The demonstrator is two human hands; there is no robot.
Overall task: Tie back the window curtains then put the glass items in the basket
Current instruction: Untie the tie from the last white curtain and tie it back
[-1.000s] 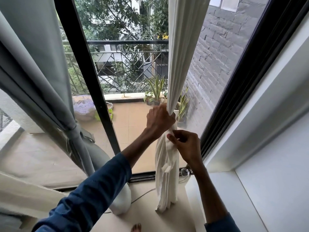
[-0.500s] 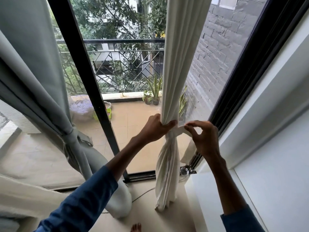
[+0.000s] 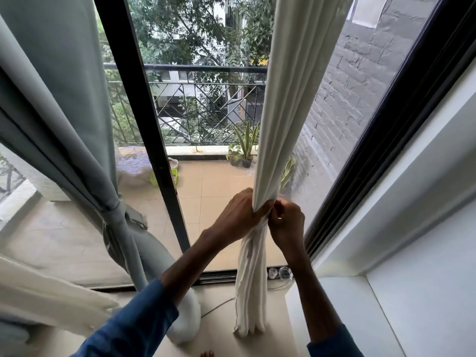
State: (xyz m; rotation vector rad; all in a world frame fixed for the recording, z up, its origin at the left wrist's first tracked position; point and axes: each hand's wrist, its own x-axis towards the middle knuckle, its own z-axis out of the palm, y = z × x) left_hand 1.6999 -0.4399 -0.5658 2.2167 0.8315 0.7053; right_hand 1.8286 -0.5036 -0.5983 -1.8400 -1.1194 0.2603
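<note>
Beyond the tall black-framed sliding window lies a tiled balcony with an iron railing and potted plants; this frame serves as the landmark. Left of its central upright hangs the grey-green fabric curtain, already cinched by a matching band low down, its lower part bulging to the floor. Right of the upright, the cream-white pleated fabric curtain hangs straight, its long axis vertical, its top out of view and its hem resting on the floor by the sill.

The left hand is wrapped around the gathered cloth at its narrowest point, fingers closed on it. Touching it from the right, the right hand pinches a bit of white fabric at the same waist, probably the tie end, though the knot itself is hidden.

This curtain looks soft, light and limp, so it should bunch easily but slide loose if released; the gathered waist is the sensible place to hold. At the frame's lower right corner, two small clear glass items sit on the track, likely fragile and slippery. No basket is visible.
</note>
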